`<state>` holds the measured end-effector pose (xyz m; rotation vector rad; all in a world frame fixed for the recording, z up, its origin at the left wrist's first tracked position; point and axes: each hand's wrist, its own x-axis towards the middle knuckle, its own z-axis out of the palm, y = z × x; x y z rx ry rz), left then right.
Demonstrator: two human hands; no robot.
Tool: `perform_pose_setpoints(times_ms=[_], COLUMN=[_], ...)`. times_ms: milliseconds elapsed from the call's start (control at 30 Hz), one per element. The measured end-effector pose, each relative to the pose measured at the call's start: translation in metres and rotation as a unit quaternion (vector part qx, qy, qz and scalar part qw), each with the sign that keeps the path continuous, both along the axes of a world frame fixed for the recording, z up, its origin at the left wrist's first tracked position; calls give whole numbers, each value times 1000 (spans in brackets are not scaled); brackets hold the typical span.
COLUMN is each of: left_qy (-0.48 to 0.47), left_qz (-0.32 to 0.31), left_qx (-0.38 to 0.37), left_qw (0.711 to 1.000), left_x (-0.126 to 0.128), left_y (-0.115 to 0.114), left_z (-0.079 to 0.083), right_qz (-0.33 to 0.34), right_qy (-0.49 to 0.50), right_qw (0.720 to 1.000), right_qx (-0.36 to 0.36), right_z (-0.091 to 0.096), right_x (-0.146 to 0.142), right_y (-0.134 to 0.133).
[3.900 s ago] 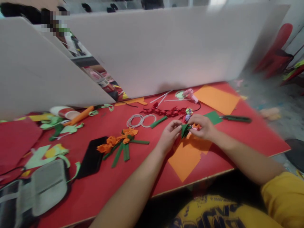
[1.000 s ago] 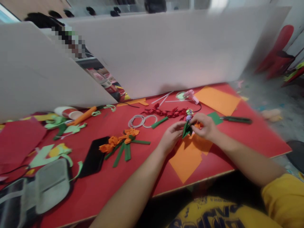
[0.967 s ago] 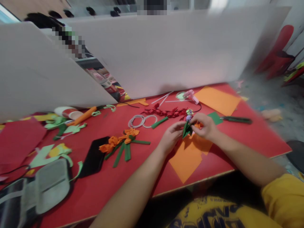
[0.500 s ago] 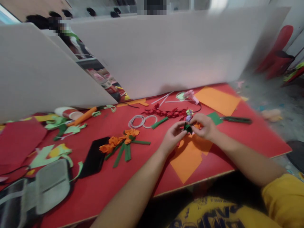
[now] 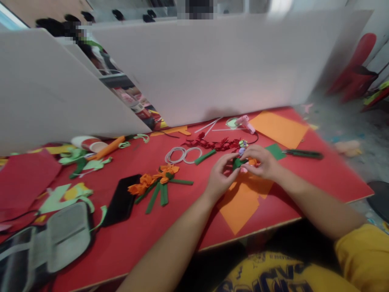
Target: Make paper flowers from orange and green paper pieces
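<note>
Between my two hands is a small dark green paper piece (image 5: pixel 238 163), pinched by the fingers of both. My left hand (image 5: pixel 223 174) grips its left side, and my right hand (image 5: pixel 261 162) closes on its right side. Its exact shape is partly covered by the fingers. Orange bits (image 5: pixel 253 162) show beside my right fingers; I cannot tell whether they are held. Under the hands lies an orange paper sheet (image 5: pixel 240 207) with a ragged edge. Just beyond them a row of crumpled red paper flowers (image 5: pixel 220 144) stretches leftward, with a small purple piece (image 5: pixel 242 151) at its near end.
Orange paper flowers with green stems (image 5: pixel 162 188) lie left of my arm, by a black phone-like slab (image 5: pixel 121 200). Farther off are white rings (image 5: pixel 176 155), a pink glue gun (image 5: pixel 246 122) and a cutter knife (image 5: pixel 304 153). An open grey case (image 5: pixel 68 235) sits front left.
The green piece has turned between my fingers, from a pointed dark shape to a broader green face. My hands stay in nearly the same place.
</note>
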<state>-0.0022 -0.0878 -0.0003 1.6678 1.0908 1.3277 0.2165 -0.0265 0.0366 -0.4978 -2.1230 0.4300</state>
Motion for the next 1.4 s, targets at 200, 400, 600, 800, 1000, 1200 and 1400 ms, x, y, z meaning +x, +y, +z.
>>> perform_pose_setpoints(times_ms=[200,400,600,800,1000,1200,1400], left_qy=[-8,36,50,49,29,52,116], left_qz=[4,11,3,11,17,39,39], left_qx=[-5,48,60,65,68,76,103], left_qw=[1000,998,997,997,997,995,987], left_x=[1,2,0,1,1,-2,-4], left_y=[-1,-4,-4,-4,-4,-3,1], left_z=[7,13,13,14,16,18,16], right_qz=[-7,-29,-30,-22,0,29,-12], right_qy=[-4,33,53,49,22,-4,7], right_qw=[1000,997,998,998,998,999,978], right_qx=[-28,-60,13,42,59,-40,-209], right_z=[3,-4,-11,-6,3,9,-8], right_x=[3,-4,-4,2,6,9,-4], right_y=[1,-3,-1,3,3,-3,-3])
